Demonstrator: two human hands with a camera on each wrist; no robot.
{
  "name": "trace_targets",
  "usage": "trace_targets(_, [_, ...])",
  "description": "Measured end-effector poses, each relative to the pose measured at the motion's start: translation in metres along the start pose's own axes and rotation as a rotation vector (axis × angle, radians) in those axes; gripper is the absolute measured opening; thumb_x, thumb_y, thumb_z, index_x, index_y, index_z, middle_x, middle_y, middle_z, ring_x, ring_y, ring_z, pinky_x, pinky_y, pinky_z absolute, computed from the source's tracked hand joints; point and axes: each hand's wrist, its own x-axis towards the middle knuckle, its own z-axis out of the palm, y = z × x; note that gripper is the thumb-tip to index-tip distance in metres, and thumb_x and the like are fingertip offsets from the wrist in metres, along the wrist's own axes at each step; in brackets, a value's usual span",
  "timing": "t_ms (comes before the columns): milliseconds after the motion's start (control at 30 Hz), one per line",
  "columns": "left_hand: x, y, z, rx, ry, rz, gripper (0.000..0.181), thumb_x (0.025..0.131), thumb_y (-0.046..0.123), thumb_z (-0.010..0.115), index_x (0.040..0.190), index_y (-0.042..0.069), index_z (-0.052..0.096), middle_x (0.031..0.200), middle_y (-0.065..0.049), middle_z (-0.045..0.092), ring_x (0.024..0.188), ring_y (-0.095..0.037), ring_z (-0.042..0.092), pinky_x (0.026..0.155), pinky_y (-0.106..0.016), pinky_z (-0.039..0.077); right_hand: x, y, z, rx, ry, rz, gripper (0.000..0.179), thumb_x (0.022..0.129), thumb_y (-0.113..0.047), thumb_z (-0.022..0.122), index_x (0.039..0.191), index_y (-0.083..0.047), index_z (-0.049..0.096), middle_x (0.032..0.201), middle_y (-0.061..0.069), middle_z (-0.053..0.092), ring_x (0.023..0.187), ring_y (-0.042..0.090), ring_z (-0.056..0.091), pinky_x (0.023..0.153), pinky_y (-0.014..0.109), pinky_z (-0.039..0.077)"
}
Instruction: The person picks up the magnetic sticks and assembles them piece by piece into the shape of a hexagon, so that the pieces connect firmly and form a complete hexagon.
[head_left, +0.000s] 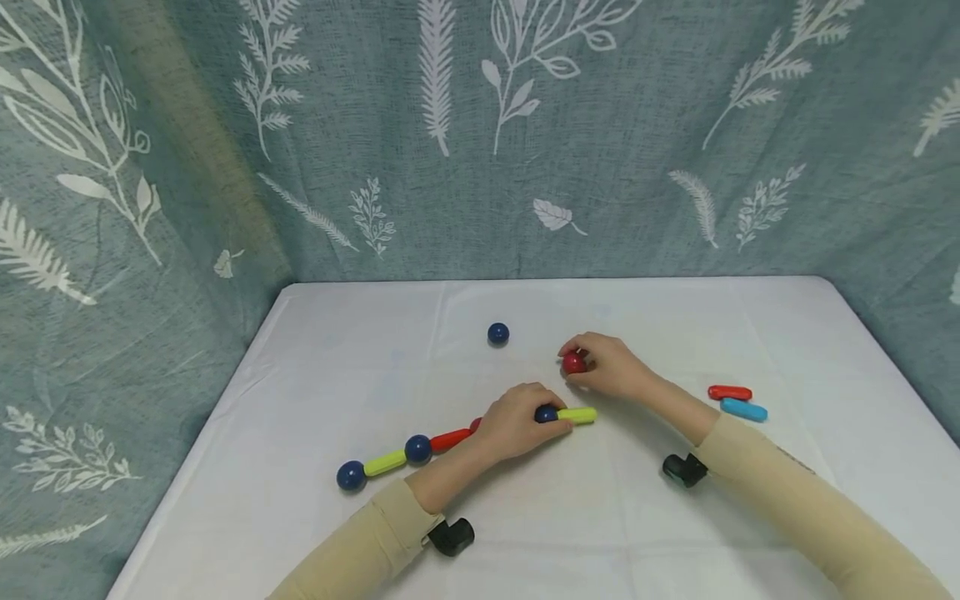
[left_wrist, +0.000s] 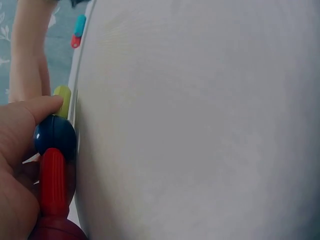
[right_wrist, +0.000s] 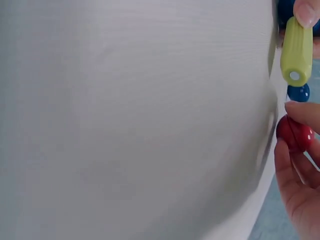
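Head view: holds the chain of balls and sticks (head_left: 418, 450) on the bench (head_left: 585, 517) with the left hand (head_left: 517, 421), curled near the last dark blue ball (head_left: 547, 413) and the yellow-green stick (head_left: 577, 415). Pinches the loose red ball (head_left: 573, 362) with the right hand (head_left: 606, 365), near the stick's bare end but apart from it. Looks like time to join ball to stick. Find the pale round spot (right_wrist: 294, 76) on that end, maybe a magnet. Press the left thumb (left_wrist: 47, 106) firmly on the stick to stop any rolling or bending. Bring the ball in straight and slow, with fingertips off the side meant to touch. Push softly, and never tug, for fear of snapping the chain apart somewhere else.
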Motion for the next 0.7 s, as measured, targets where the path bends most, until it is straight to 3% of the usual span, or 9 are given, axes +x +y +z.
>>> trace_targets(333, [0.003, -0.001, -0.002, 0.000, 0.034, -0.011, 0.023, 0.088, 0.031, 0.072, 0.103, 0.013, 0.074, 0.097, 0.001, 0.068, 0.090, -0.013, 0.059, 0.079, -0.025, 0.046, -0.051, 0.009, -0.012, 0.059, -0.040, -0.006, 0.034, 0.083, -0.006, 0.076, 0.115, -0.004, 0.065, 0.110, 0.007, 0.064, 0.097, 0.022, 0.061, 0.076, 0.027, 0.054])
trace_targets(700, [0.004, 0.000, -0.001, 0.012, 0.043, -0.003, 0.023, 0.088, 0.030, 0.073, 0.102, 0.012, 0.074, 0.098, 0.000, 0.068, 0.091, -0.015, 0.060, 0.079, -0.026, 0.046, -0.065, 0.009, -0.005, 0.109, -0.062, -0.055, 0.036, 0.083, -0.006, 0.077, 0.117, -0.006, 0.064, 0.113, 0.007, 0.064, 0.098, 0.020, 0.061, 0.079, 0.025, 0.053])
